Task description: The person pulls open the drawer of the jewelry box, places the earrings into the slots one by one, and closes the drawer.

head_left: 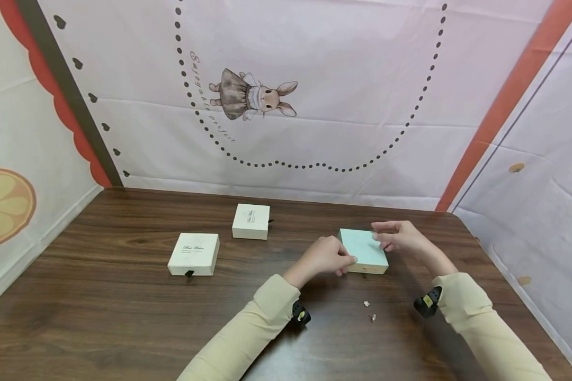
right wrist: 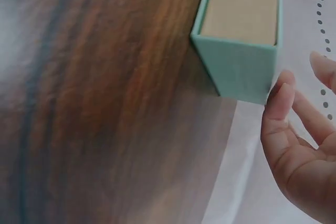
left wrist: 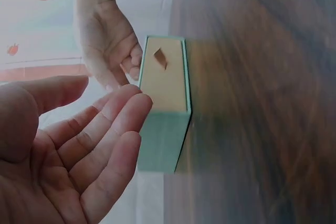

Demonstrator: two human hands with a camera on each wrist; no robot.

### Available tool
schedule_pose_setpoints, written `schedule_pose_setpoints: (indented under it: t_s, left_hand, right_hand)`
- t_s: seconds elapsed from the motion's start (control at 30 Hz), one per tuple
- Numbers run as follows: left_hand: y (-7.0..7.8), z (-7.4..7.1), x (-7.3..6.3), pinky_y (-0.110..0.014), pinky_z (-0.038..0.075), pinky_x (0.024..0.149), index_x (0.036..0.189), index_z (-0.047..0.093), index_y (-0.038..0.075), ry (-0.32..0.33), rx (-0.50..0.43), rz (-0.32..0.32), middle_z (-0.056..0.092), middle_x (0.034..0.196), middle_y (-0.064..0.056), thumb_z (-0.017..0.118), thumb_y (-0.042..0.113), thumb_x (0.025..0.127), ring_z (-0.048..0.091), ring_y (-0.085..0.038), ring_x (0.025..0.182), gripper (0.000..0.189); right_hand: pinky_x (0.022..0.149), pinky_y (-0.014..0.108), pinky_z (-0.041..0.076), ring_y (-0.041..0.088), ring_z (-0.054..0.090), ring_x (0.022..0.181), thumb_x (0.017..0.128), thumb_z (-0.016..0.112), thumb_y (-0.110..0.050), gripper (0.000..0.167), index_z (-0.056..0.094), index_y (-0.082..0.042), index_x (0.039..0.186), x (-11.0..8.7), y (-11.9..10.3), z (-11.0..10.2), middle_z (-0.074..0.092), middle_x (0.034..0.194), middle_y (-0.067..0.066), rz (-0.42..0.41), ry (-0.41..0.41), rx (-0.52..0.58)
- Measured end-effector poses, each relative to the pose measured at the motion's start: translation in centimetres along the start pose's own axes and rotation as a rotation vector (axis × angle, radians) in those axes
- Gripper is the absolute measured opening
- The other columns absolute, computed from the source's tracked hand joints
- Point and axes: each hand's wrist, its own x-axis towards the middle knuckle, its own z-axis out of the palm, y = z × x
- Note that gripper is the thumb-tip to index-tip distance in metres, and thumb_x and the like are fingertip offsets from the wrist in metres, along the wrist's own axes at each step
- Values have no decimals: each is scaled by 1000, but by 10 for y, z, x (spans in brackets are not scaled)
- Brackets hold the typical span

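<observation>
Mint box (head_left: 366,246) lies on the surface (head_left: 124,317), between left hand (head_left: 324,256) and right hand (head_left: 401,237). Step in hand, I judge: positioning the box; next move calls for light fingertip pressure. Left poised at its near-left corner, right by its right edge, fingers loosely bent. Both grips released; contact uncertain.

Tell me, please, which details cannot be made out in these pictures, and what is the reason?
Inside of the green box: all views; its outer faces hide it.
Far end of that box: right wrist view; the top edge cuts it off.
Small pieces: head view; too small to identify.
Fine print on the left white box: head view; too small.
Rest of the right hand: right wrist view; right edge cuts it.
</observation>
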Motion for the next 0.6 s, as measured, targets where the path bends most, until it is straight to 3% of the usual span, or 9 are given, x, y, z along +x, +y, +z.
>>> schedule_pose_setpoints:
  t_s: [0.23,0.37,0.47,0.6]
  left_hand:
    - [5,14,6,-17,42,51,74,73,8,-7,10,-63,63,54,4,61,28,87,61,-7,49,26]
    - [9,21,9,-17,41,50,71,73,10,-15,43,-83,62,53,5,62,30,86,60,-6,48,27]
    - [12,24,10,-18,40,48,62,71,11,-15,93,-91,61,50,5,62,33,86,59,-7,47,33]
    - [13,29,12,-20,39,46,54,67,11,-7,134,-108,60,49,2,61,33,86,58,-9,45,39]
  right_hand:
    - [62,30,50,14,55,64,84,65,-21,60,41,6,133,1,12,0,59,66,8,-20,-16,-49]
    - [59,30,48,17,55,64,82,67,-22,63,42,4,133,-1,19,1,59,96,20,-34,-12,-91]
    - [59,30,47,18,56,68,81,69,-22,66,40,2,135,-3,23,1,45,125,26,-35,-15,-83]
    - [58,30,46,16,56,68,82,68,-21,66,37,0,137,-5,26,2,36,132,28,-41,-26,-40]
